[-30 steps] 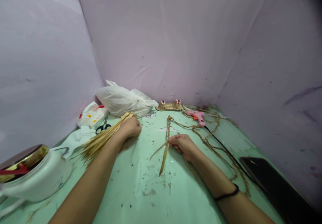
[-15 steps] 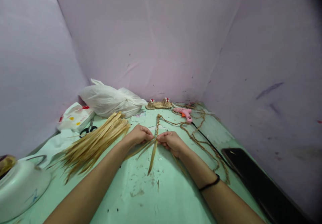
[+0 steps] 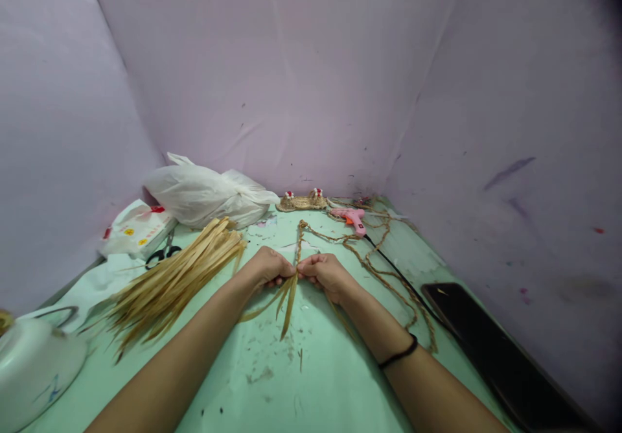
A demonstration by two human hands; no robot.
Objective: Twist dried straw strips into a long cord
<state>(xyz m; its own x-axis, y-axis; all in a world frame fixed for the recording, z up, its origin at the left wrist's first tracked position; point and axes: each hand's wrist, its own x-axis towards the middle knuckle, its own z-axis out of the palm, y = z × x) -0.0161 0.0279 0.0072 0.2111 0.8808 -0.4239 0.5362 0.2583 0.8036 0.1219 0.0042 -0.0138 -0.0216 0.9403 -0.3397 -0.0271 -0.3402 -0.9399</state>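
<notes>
Braided golden-brown straw-like cord (image 3: 299, 245) runs away from us across the middle of the pale-green worktop (image 3: 291, 397). Our left hand (image 3: 269, 268) and right hand (image 3: 324, 273) pinch its near end, each grip narrow on the loose flat strands (image 3: 288, 308). A fanned bundle of yellowish strips (image 3: 179, 284) lies to our left.

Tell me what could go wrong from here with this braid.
The braid is pinched between the left grip and right grip, its strips fanning loose below; if either slackens, the plaiting might loosen. One strip trails beside the right forearm and could get pinned under it. Rope lies close about the cord of the glue gun, so a tug might snag there.
</notes>
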